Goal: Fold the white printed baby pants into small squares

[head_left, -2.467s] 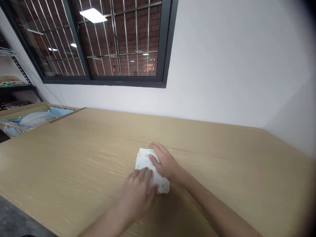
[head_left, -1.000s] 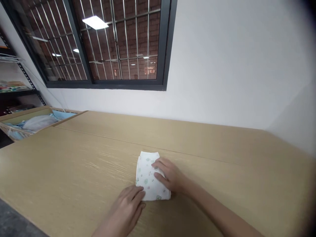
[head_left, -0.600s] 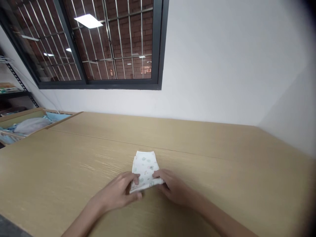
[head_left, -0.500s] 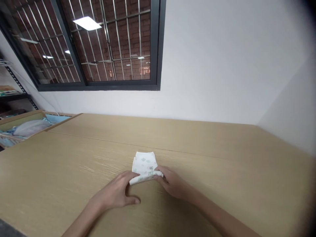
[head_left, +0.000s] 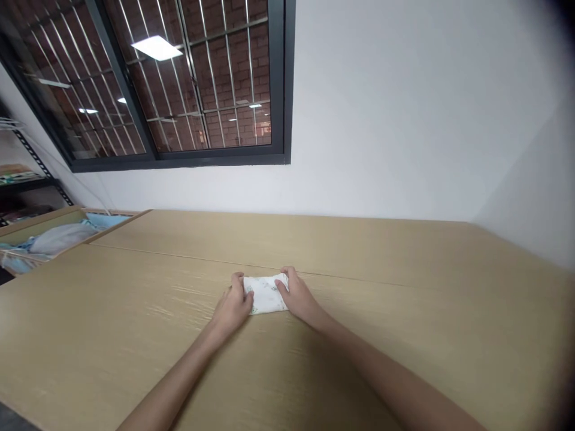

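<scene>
A small white cloth (head_left: 268, 296) with a faint green print lies folded into a compact rectangle near the middle of the table. My left hand (head_left: 234, 305) grips its left side, thumb on top and fingers around the far left corner. On the opposite side, my right hand (head_left: 300, 299) pinches the far right corner, its thumb pressing on the upper face. Both hands touch the cloth at once. The fingertips behind the far edge are partly hidden.
The wide wooden-coloured table (head_left: 381, 317) has a seam across it and wrinkles in its surface. At the far left stands a wooden crate (head_left: 121, 224) with blue and white fabric (head_left: 63, 237). A barred window (head_left: 202, 78) and white wall rise behind.
The cloth's near edge, earlier a narrow fold, has been turned away from me, leaving a shorter rectangle. Both hands have moved forward to its far corners, and my left thumb now presses on it.
</scene>
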Action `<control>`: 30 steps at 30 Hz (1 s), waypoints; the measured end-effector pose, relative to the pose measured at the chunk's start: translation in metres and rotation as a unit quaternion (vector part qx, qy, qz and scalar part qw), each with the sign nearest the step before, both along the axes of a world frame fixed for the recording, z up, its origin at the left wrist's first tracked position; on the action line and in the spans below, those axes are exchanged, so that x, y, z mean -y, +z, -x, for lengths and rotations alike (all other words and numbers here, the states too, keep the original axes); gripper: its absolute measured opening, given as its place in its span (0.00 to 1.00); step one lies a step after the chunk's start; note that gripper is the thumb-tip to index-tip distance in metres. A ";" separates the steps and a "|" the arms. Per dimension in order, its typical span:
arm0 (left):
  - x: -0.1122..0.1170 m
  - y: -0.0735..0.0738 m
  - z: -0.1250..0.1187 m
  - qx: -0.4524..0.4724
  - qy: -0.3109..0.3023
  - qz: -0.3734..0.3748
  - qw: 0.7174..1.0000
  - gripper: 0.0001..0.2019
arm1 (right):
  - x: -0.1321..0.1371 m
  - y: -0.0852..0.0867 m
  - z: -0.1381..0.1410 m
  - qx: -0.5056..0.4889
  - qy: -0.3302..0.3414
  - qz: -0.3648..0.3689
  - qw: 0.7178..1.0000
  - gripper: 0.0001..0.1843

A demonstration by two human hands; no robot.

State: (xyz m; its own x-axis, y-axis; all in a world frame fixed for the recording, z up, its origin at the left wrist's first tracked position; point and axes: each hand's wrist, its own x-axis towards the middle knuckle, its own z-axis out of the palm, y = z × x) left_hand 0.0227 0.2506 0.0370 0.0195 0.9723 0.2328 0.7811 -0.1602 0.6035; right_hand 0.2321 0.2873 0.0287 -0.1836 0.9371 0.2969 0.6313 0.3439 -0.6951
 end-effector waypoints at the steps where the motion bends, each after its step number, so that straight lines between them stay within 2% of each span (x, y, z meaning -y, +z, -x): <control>1: 0.001 -0.002 -0.003 -0.024 0.008 -0.013 1.000 0.22 | -0.002 -0.003 0.001 0.017 -0.013 -0.006 1.000 0.15; 4: 0.005 -0.005 -0.013 -0.081 0.028 -0.070 0.994 0.19 | -0.001 -0.003 0.003 0.067 -0.057 -0.090 0.992 0.14; 6: 0.009 -0.005 -0.020 -0.103 0.029 -0.109 0.988 0.20 | 0.004 0.007 0.003 0.092 -0.064 -0.174 0.978 0.15; 7: 0.011 -0.004 -0.023 -0.110 0.017 -0.128 0.985 0.20 | 0.008 0.013 0.003 0.102 -0.046 -0.209 0.972 0.16; 9: 0.013 -0.005 -0.028 -0.131 -0.047 -0.166 0.976 0.22 | 0.017 0.027 0.005 0.117 0.027 -0.252 0.960 0.20; 12: 0.013 -0.013 -0.035 -0.179 -0.163 -0.207 0.948 0.26 | 0.031 0.039 0.011 0.140 0.124 -0.247 0.951 0.24; 14: 0.011 -0.022 -0.038 -0.209 -0.181 -0.200 0.940 0.30 | 0.037 0.036 0.018 0.161 0.158 -0.228 0.947 0.27; 18: 0.008 -0.036 -0.033 -0.252 -0.154 -0.151 0.943 0.34 | 0.038 0.013 0.025 0.208 0.192 -0.193 0.939 0.31; 24: 0.011 -0.041 -0.012 -0.241 -0.127 -0.118 0.955 0.37 | 0.024 -0.007 0.011 0.225 0.147 -0.176 0.947 0.33; 27: 0.013 -0.048 -0.007 -0.228 -0.072 -0.120 0.964 0.45 | 0.015 -0.011 0.000 0.227 0.127 -0.160 0.952 0.33; 30: 0.015 -0.047 -0.008 -0.224 -0.003 -0.163 0.961 0.52 | 0.011 -0.011 -0.006 0.213 0.108 -0.167 0.957 0.33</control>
State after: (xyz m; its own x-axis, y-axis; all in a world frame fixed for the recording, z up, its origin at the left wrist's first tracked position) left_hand 0.0305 0.2357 -0.0102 0.1943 0.8485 0.4922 0.9494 -0.2889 0.1234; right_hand 0.2379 0.2764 0.0176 -0.5336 0.7291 0.4286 0.7216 0.6568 -0.2189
